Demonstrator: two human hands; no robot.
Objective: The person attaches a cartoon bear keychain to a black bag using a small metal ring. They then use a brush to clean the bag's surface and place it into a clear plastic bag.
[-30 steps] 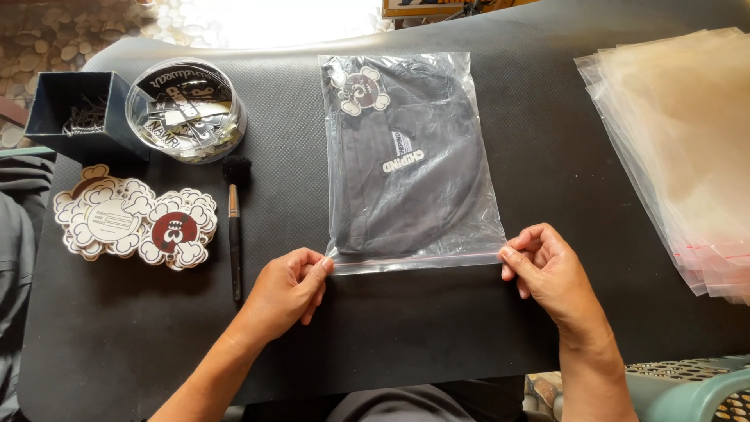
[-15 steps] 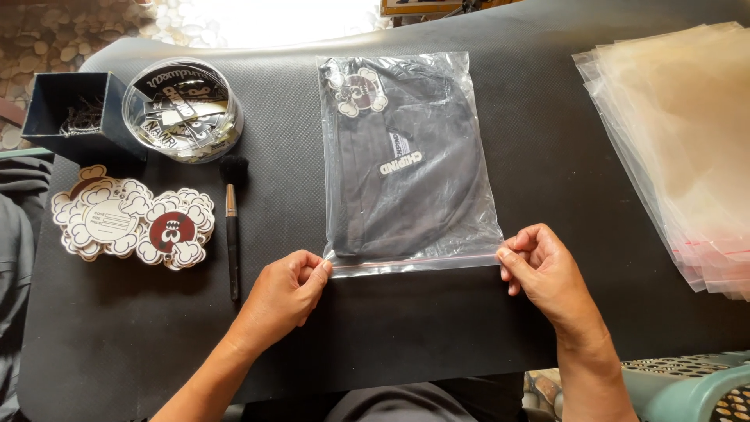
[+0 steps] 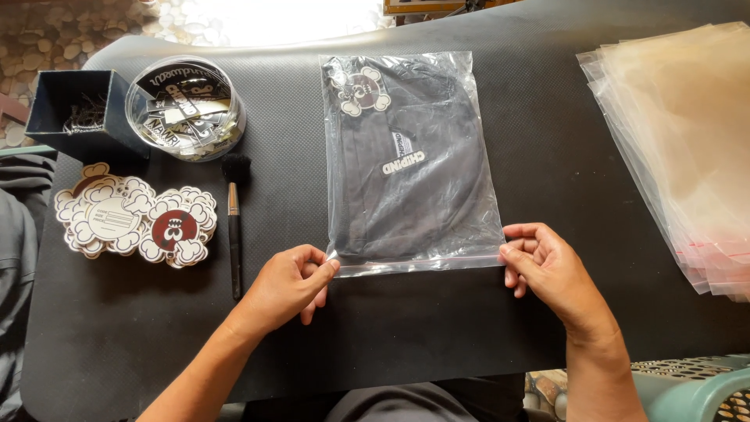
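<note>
Head view | both hands (image 3: 289, 283) (image 3: 547, 266) still pinching bag (image 3: 410, 156) corners | unchanged

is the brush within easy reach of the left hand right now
Probably yes: the left hand pinches the clear bag's near corner, and the brush lies just beside it on the black mat, nothing between them.

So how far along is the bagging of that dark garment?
Done, by the look of it: the folded dark garment lies fully inside the clear bag, with a sticker tucked in near the top. In hand: the left hand and right hand pinch the two near corners of the bag's open edge, which seems not yet closed. Left: the stack of empty bags at the right waits unused.
</note>
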